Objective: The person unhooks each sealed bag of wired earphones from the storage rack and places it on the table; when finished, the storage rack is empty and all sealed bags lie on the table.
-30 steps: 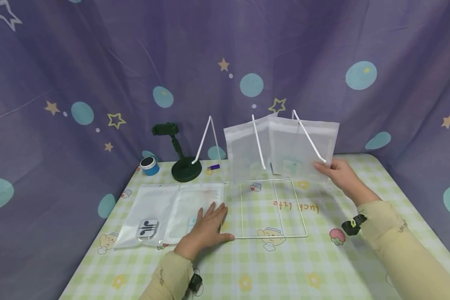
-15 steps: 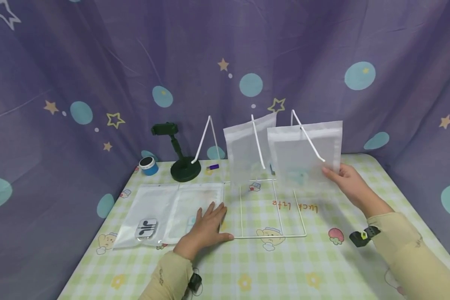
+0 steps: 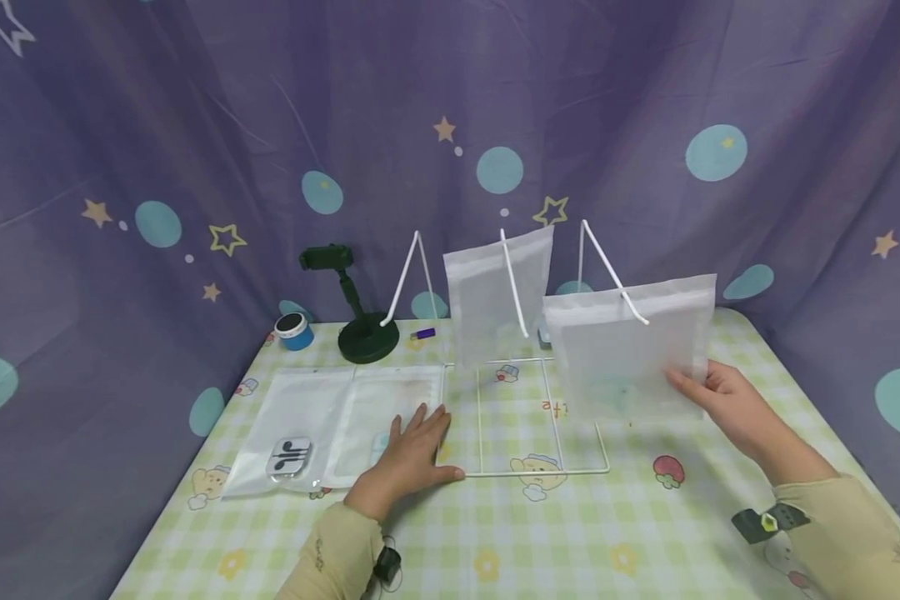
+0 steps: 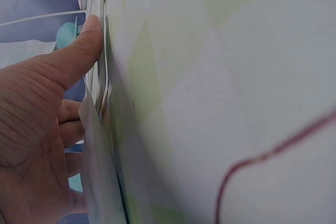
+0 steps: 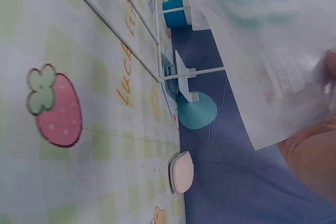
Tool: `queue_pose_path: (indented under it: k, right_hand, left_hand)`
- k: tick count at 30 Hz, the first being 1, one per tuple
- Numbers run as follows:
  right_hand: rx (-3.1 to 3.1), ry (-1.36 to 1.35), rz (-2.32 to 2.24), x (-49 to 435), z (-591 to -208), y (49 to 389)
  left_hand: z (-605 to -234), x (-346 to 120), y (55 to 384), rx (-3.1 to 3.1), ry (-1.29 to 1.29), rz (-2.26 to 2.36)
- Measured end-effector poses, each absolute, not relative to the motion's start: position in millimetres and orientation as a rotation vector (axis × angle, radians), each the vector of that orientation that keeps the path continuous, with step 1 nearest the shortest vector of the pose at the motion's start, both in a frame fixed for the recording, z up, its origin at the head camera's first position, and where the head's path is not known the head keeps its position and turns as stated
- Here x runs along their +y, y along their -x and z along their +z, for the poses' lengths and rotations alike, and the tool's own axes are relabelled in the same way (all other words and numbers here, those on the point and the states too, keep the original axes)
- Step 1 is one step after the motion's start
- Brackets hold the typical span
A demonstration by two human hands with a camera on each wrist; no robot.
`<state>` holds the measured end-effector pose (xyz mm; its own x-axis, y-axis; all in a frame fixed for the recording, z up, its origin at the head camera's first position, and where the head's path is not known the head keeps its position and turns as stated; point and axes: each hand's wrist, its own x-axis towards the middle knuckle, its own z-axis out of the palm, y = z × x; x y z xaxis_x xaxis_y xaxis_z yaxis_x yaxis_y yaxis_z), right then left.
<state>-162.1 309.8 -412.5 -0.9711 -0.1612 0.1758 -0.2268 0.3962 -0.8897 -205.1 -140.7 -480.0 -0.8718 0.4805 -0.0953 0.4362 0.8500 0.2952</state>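
My right hand [image 3: 742, 412] pinches the right edge of a frosted zip bag [image 3: 622, 350] that has a pale teal thing inside. The bag's top edge crosses the lower part of the right prong of a white wire rack [image 3: 525, 473]; I cannot tell whether the prong passes through it. A second frosted bag [image 3: 487, 308] hangs by the middle prong. My left hand [image 3: 412, 454] rests with spread fingers on a flat bag [image 3: 397, 392] and the left of the rack's base, its thumb [image 4: 89, 40] along the front wire. Beside it lies a clear bag [image 3: 292, 408] with earphones [image 3: 290, 457].
A dark green phone stand [image 3: 367, 337], a blue jar [image 3: 295, 333] and a small purple stick [image 3: 423, 333] stand or lie at the back left. Behind the table hangs a purple curtain [image 3: 345, 108]. The rack's left prong [image 3: 401, 279] carries no bag.
My right hand has moved right, down and nearer, drawing the bag along the right prong towards its tip. It now hangs lower and apart from the middle bag. My left hand stays put.
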Motion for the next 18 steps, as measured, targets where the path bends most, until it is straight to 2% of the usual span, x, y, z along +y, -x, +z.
queue_pose_path:
  k: [18]
  right_hand:
    - [-2.530, -0.381, 1.578, 314, -408, 113]
  left_hand:
    - [-482, -142, 207, 2.855, -0.716, 0.382]
